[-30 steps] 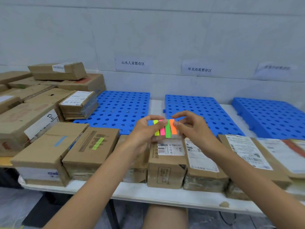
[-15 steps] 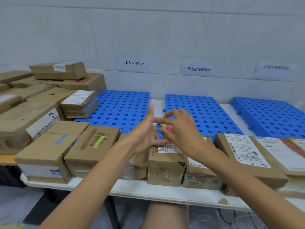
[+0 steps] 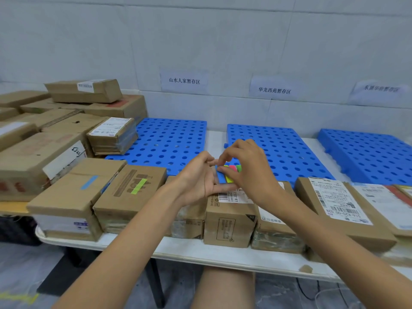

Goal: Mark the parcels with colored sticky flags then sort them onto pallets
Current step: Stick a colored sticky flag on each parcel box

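Note:
A pad of sticky flags point(image 3: 229, 177), with blue, yellow, pink and green strips showing, is held just above a small brown parcel point(image 3: 229, 221) in the front row. My left hand point(image 3: 197, 178) holds the pad from the left, fingers stretched under it and thumb over its top. My right hand point(image 3: 252, 172) covers the pad's right side, and its thumb and forefinger pinch the strips' upper ends. One parcel at the left point(image 3: 66, 197) carries a blue flag point(image 3: 89, 182). Its neighbour point(image 3: 131, 192) carries a yellow-green flag point(image 3: 138, 186). Three blue perforated pallets point(image 3: 169, 141) point(image 3: 281, 148) point(image 3: 367, 152) lie behind.
More labelled parcels point(image 3: 338, 206) line the white table's front edge point(image 3: 223, 257) at the right. Stacked cartons point(image 3: 44, 134) fill the left side. Paper signs point(image 3: 184, 80) hang on the wall above each pallet. My knee shows below the table.
Both hands have come down with the pad from an upright, fanned view to low over the small parcel. My right hand now covers the orange strip and pinches at the strips' ends.

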